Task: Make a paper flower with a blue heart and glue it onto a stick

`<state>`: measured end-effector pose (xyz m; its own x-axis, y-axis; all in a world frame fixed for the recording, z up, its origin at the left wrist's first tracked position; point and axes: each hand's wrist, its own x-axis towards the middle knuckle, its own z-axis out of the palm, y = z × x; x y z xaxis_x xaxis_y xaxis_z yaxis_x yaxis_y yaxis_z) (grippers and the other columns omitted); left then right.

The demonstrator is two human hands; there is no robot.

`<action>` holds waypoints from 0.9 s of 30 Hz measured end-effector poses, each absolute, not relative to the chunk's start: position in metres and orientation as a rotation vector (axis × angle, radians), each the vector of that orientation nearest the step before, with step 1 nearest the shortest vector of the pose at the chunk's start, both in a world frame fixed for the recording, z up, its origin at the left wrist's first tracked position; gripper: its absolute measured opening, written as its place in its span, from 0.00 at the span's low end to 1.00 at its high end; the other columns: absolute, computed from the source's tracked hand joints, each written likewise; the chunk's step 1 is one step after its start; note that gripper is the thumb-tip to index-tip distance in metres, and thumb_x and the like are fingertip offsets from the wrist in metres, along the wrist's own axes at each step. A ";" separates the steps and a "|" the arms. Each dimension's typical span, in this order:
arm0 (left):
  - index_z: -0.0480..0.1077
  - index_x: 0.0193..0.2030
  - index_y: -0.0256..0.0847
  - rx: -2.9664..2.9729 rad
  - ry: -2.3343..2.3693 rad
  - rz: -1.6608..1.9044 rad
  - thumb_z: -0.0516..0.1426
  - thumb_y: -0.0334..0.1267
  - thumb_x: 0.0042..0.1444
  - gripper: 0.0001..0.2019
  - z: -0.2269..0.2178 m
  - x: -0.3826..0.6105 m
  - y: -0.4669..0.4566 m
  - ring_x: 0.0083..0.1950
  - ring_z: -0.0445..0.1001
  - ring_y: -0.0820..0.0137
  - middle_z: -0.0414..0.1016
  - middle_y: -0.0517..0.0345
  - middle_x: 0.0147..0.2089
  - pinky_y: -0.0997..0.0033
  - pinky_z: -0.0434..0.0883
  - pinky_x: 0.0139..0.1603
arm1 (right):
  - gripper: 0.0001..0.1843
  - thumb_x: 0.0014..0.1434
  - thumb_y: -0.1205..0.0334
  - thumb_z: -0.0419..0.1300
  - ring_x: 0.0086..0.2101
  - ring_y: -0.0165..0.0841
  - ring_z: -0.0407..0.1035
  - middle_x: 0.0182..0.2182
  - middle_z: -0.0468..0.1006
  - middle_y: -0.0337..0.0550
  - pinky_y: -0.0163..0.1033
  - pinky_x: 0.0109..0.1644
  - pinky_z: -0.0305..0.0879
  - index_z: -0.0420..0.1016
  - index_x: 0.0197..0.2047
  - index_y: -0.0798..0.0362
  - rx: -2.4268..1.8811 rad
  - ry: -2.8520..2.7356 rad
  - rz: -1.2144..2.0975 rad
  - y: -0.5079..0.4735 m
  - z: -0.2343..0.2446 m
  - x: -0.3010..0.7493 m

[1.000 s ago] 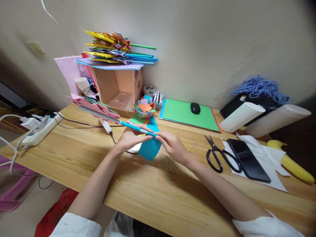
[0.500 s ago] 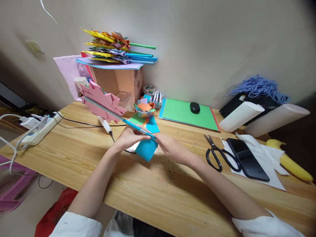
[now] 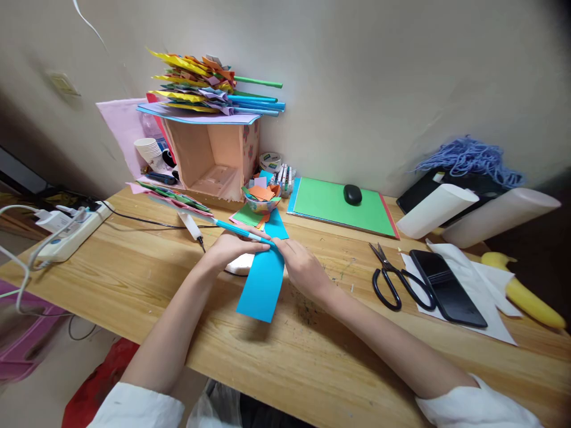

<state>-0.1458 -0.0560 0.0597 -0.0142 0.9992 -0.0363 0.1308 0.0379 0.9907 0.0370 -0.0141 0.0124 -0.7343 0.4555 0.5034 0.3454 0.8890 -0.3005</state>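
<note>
My left hand (image 3: 234, 246) and my right hand (image 3: 298, 268) meet at the middle of the wooden table (image 3: 134, 279). Both pinch a thin blue rolled-paper stick (image 3: 243, 232) that runs up and left to a folded pink and green paper piece (image 3: 173, 199) at its far end. A blue paper strip (image 3: 263, 284) hangs from the stick's near end and lies flat toward me between my hands. Fingers of both hands are closed on the stick and the strip's top edge.
Black scissors (image 3: 395, 279), a phone (image 3: 447, 287) on white paper and a banana (image 3: 521, 292) lie to the right. Behind are a green sheet (image 3: 330, 205) with a black mouse (image 3: 352, 194), a scrap bowl (image 3: 262, 199), an open box (image 3: 212, 157) topped with folded paper pieces, and a power strip (image 3: 71, 235) at left.
The stick has turned so the pink folded piece, upright half a second ago, now lies edge-on. The blue strip, curled round the stick before, now lies unrolled and longer toward me.
</note>
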 end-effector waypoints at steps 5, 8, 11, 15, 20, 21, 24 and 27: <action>0.76 0.35 0.38 1.283 1.282 1.127 0.65 0.39 0.39 0.14 0.060 -0.147 -0.057 0.43 0.75 0.61 0.78 0.53 0.38 0.64 0.72 0.44 | 0.23 0.63 0.70 0.41 0.39 0.41 0.66 0.37 0.72 0.52 0.46 0.42 0.66 0.57 0.60 0.53 -0.591 -2.442 0.184 -0.015 0.014 0.039; 0.76 0.35 0.38 1.298 1.265 1.119 0.65 0.38 0.39 0.14 0.062 -0.147 -0.058 0.43 0.75 0.60 0.79 0.52 0.38 0.62 0.71 0.46 | 0.23 0.63 0.70 0.41 0.38 0.40 0.65 0.36 0.72 0.52 0.44 0.41 0.66 0.56 0.61 0.53 -0.572 -2.433 0.158 -0.015 0.014 0.040; 0.77 0.35 0.38 1.302 1.237 1.123 0.65 0.38 0.40 0.13 0.063 -0.147 -0.059 0.45 0.74 0.59 0.79 0.51 0.39 0.60 0.70 0.49 | 0.24 0.63 0.70 0.41 0.38 0.40 0.65 0.35 0.71 0.51 0.44 0.40 0.66 0.55 0.62 0.53 -0.562 -2.422 0.139 -0.014 0.013 0.040; 0.76 0.37 0.35 1.307 1.255 1.142 0.64 0.39 0.42 0.15 0.066 -0.146 -0.061 0.48 0.73 0.57 0.78 0.47 0.43 0.57 0.69 0.50 | 0.25 0.63 0.69 0.40 0.38 0.40 0.64 0.34 0.71 0.51 0.44 0.40 0.66 0.53 0.63 0.52 -0.557 -2.417 0.139 -0.013 0.013 0.041; 0.76 0.38 0.34 1.333 1.267 1.168 0.64 0.39 0.42 0.15 0.068 -0.145 -0.062 0.45 0.75 0.58 0.78 0.47 0.40 0.58 0.70 0.49 | 0.23 0.64 0.66 0.41 0.37 0.38 0.63 0.34 0.69 0.49 0.43 0.40 0.65 0.56 0.62 0.52 -0.555 -2.399 0.327 -0.013 0.023 0.041; 0.76 0.37 0.34 1.341 1.277 1.173 0.64 0.38 0.42 0.15 0.068 -0.145 -0.062 0.44 0.75 0.59 0.78 0.47 0.40 0.59 0.71 0.48 | 0.22 0.64 0.65 0.42 0.37 0.37 0.63 0.34 0.69 0.48 0.42 0.40 0.65 0.57 0.61 0.51 -0.565 -2.388 0.408 -0.012 0.027 0.041; 0.76 0.35 0.34 1.379 1.325 1.154 0.65 0.38 0.41 0.14 0.067 -0.148 -0.061 0.44 0.75 0.59 0.78 0.47 0.39 0.61 0.71 0.47 | 0.18 0.64 0.62 0.45 0.38 0.35 0.65 0.36 0.71 0.46 0.40 0.41 0.64 0.66 0.55 0.50 -0.585 -2.361 0.712 -0.009 0.037 0.042; 0.76 0.35 0.35 1.412 1.339 1.110 0.65 0.39 0.39 0.14 0.064 -0.150 -0.060 0.44 0.74 0.59 0.78 0.48 0.38 0.62 0.71 0.46 | 0.13 0.62 0.62 0.49 0.39 0.34 0.66 0.37 0.73 0.45 0.39 0.43 0.62 0.72 0.45 0.52 -0.593 -2.319 1.000 -0.005 0.046 0.044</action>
<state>-0.1501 -0.0603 0.0641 0.0233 0.9990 0.0377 0.2221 -0.0419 0.9741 0.0442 -0.0049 0.0455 -0.7567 0.5796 0.3023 0.1779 0.6275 -0.7580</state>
